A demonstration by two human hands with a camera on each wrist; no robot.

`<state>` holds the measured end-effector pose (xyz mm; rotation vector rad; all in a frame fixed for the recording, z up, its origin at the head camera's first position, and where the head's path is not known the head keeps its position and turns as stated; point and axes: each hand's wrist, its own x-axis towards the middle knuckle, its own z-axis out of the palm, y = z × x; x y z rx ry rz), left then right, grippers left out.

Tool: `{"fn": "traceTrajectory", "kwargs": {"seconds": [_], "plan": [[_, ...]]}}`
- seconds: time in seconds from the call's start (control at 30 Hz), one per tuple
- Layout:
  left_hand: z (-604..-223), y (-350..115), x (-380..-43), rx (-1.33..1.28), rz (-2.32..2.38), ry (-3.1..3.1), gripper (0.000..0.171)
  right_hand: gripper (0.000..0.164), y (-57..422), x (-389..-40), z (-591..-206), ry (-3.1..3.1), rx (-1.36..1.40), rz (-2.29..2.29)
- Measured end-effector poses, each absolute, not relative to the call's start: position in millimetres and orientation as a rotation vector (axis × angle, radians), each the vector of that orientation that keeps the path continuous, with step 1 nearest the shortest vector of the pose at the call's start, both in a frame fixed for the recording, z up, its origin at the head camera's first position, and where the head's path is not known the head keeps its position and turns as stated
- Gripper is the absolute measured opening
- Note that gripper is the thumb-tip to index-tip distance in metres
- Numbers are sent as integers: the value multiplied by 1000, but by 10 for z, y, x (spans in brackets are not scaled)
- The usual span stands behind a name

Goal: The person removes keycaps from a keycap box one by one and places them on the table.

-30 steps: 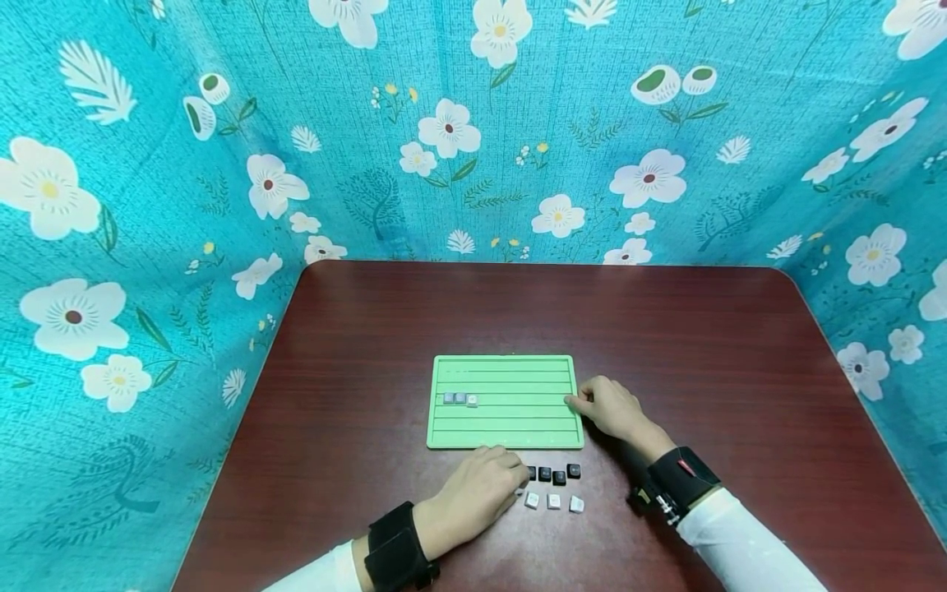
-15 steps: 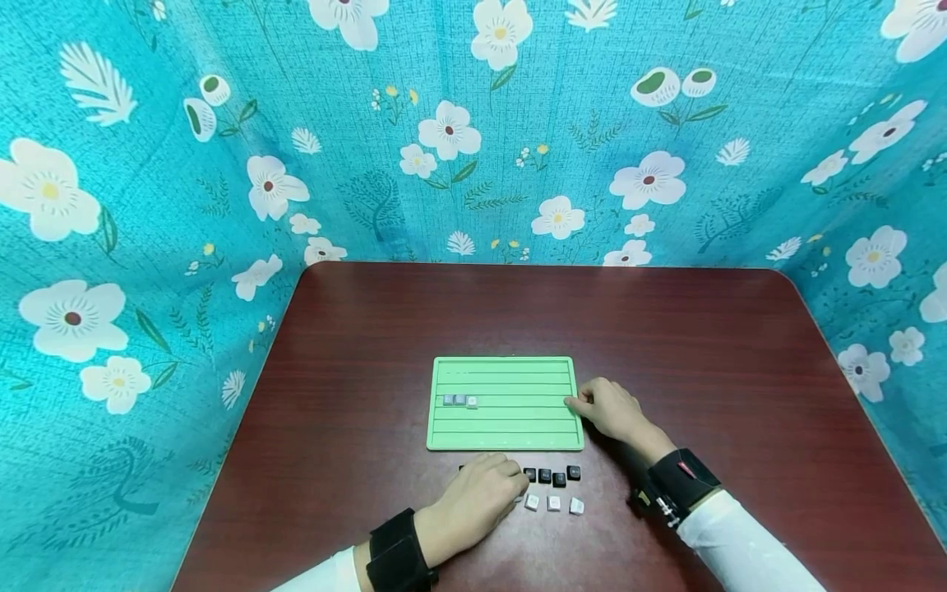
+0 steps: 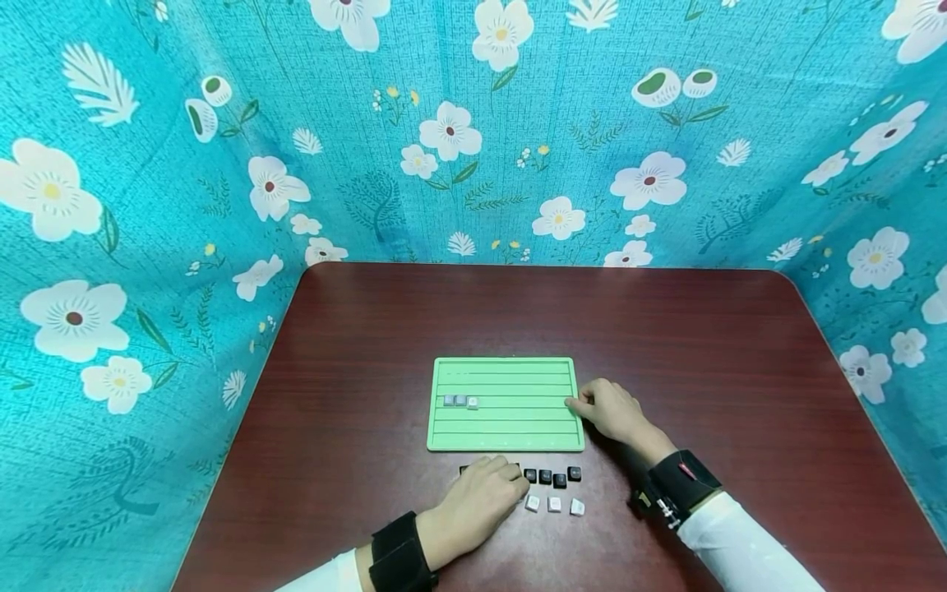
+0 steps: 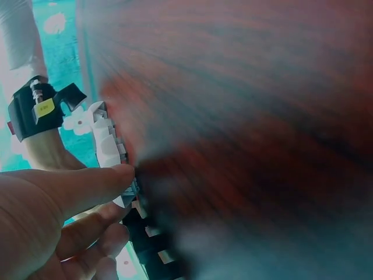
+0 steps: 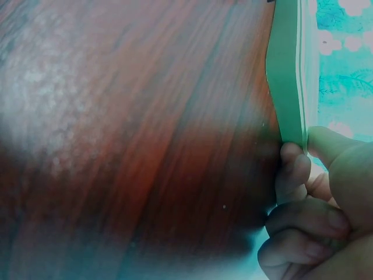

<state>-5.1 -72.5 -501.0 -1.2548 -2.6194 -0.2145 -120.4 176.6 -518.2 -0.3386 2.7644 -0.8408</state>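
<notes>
A green board (image 3: 505,378) with ridges across it lies flat on the table. Three small pale keycaps (image 3: 460,401) sit side by side toward its left. Below the board, my left hand (image 3: 477,503) pinches a whitish keycap (image 4: 124,200) between thumb and fingers; the left wrist view shows it at the fingertips. That hand covers part of the loose keycaps. My right hand (image 3: 610,409) grips the board's right edge, thumb on top and curled fingers against the side, as the right wrist view shows.
Right of my left hand stand several black keycaps (image 3: 545,476) in an uneven row, and nearer me white keycaps (image 3: 554,504). Another black keycap (image 3: 463,469) peeks out left of the hand. The dark red-brown table (image 3: 355,345) meets a blue floral cloth (image 3: 473,164) behind.
My left hand has drawn slightly toward me and right, uncovering a black keycap on its left. My right hand keeps its hold on the board, and the keycaps on the board stay put.
</notes>
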Motion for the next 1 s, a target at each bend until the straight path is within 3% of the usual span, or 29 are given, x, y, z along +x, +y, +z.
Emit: {"fn": "traceTrajectory", "kwargs": {"seconds": [1.0], "plan": [[-4952,-746,-31,-1267,-186,-2601,6,47,1768,-1208,-5179,2741,-337,-857]]}}
